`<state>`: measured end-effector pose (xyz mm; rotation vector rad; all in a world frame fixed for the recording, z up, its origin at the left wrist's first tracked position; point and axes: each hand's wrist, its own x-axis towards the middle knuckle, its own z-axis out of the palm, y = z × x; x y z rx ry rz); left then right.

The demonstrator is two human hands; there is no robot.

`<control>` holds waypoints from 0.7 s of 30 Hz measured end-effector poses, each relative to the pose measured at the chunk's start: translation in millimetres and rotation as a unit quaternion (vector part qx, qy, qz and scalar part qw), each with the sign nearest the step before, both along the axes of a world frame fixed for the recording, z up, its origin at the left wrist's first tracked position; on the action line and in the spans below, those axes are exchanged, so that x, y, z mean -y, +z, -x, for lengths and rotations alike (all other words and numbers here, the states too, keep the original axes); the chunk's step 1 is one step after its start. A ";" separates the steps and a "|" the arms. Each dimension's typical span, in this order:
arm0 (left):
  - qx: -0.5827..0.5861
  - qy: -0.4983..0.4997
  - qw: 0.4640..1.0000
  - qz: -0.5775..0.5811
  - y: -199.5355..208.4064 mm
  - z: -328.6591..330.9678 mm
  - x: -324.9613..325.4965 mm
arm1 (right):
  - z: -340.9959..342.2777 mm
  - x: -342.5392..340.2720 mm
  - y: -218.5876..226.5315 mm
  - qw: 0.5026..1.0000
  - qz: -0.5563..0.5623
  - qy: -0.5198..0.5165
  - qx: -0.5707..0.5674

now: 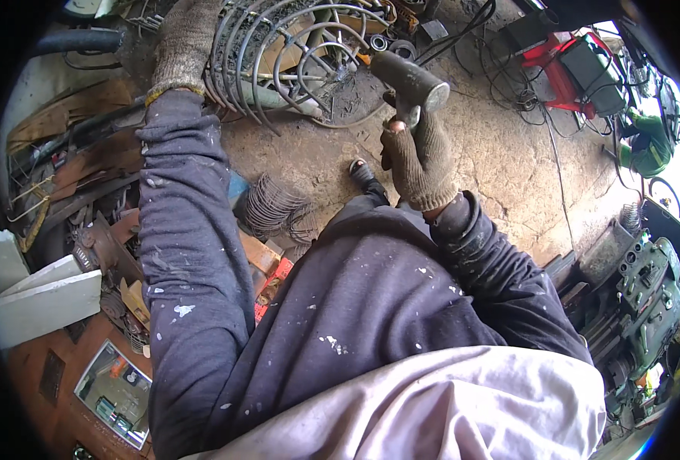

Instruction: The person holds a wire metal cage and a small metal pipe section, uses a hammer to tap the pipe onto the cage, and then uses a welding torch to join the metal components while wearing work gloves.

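A knitted brown work glove covers my right hand (424, 161). Its fingers are wrapped round the short visible part of a hammer (410, 81), whose heavy grey cylindrical head stands above the fist. At the upper left, my gloved left hand (189, 46) reaches to the picture's top edge, against a cage-like frame of curved metal rods (278, 57). Its fingers run out of view, so their grip on the frame does not show. The rods bow in several parallel curves over the dirty ground, left of the hammer and apart from it.
Coiled metal rings (277, 208) lie by my left knee. Scrap, boards and a white panel (44, 299) crowd the left side. Cables trail toward a red stand (558, 73) at the upper right. A green-grey machine (650, 284) stands at right; a person in green (648, 146) is beyond.
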<state>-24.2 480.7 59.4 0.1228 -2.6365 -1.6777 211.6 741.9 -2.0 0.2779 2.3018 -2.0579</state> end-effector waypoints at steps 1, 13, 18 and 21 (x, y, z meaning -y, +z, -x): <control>-0.007 -0.003 1.000 -0.023 -1.3 0.0 -1.0 | -3.1 -0.9 -1.3 1.000 -0.002 0.004 0.002; -0.127 0.172 0.922 0.323 29.1 -42.4 -4.4 | -5.1 24.3 8.5 0.970 -0.096 0.090 -0.206; -0.221 0.123 0.967 -0.041 -14.4 -191.1 -39.6 | 2.6 5.6 -3.8 0.988 -0.059 0.048 -0.135; -0.050 0.121 0.934 -0.332 -55.2 -245.8 -65.5 | 13.5 0.9 -9.5 0.991 -0.005 0.038 -0.132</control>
